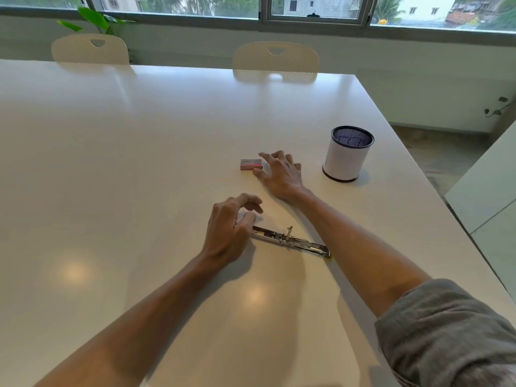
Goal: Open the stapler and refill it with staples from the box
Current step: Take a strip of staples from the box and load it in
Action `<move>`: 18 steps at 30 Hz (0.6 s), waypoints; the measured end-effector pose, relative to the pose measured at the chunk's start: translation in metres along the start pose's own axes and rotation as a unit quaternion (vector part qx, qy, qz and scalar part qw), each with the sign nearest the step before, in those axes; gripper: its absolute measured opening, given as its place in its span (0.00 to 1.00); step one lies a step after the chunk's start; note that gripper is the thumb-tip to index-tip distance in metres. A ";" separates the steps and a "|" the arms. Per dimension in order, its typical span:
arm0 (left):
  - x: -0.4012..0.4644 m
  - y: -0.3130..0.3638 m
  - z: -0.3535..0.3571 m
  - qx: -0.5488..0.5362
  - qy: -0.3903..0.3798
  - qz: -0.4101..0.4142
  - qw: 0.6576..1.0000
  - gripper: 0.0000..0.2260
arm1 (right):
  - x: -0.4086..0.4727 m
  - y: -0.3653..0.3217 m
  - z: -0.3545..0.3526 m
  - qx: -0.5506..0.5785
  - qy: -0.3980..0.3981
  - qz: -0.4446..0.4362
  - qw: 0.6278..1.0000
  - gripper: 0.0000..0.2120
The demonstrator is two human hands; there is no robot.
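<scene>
**Stapler lies open, right hand at the staple box**

On the glossy white table, the opened silver metal stapler lies flat. The left hand rests at its far-left end, fingers loosely curled, thumb touching the metal. Farther off, the right hand, fingers spread, touches the small red staple box. A white mesh-lined cup stands beyond.

Your table lies open from nine to twelve o'clock; a mesh cup (upright) blocks two o'clock.
</scene>
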State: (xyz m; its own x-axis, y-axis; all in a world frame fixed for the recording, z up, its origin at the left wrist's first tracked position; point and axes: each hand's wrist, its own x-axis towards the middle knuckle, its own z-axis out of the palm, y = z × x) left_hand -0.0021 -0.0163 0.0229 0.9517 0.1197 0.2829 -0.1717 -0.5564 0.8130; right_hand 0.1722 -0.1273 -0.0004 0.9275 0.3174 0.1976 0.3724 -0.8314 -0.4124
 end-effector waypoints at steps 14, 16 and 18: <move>0.008 -0.006 0.003 -0.030 0.104 -0.005 0.994 0.11 | -0.045 0.010 -0.022 0.231 0.031 -0.045 0.971 0.16; 0.009 -0.005 0.002 -0.042 0.118 -0.009 0.992 0.12 | -0.060 0.013 -0.029 0.239 0.047 -0.052 0.969 0.17; 0.009 -0.004 0.001 -0.053 0.121 -0.016 0.991 0.14 | -0.075 0.016 -0.037 0.237 0.061 -0.064 0.968 0.17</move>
State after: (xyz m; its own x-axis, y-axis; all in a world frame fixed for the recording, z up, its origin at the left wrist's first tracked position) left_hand 0.0072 -0.0142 0.0214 0.8704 0.3366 0.3594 -0.1800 -0.4619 0.8685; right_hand 0.1075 -0.1815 0.0107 0.8729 0.3236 0.3651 0.4838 -0.4776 -0.7334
